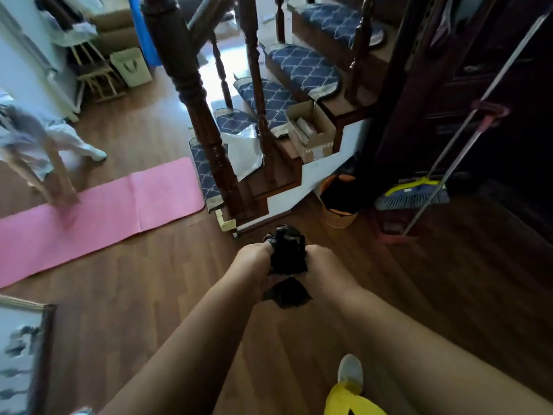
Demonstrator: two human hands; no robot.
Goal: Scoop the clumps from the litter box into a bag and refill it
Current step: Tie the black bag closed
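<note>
Bag (288,250) bunched black between us: our left hand (254,262) and right hand (318,262) both grip it, level and equally near. It runs lengthwise away from us, above the floor (167,280). Litter box unseen.

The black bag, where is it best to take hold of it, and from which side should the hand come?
Grip the black bag at its bunched middle, where the left hand and right hand already pinch it from opposite sides. There the plastic is gathered narrow, while the ends above and below flare loose. Coming from the sides probably keeps it closed.
</note>
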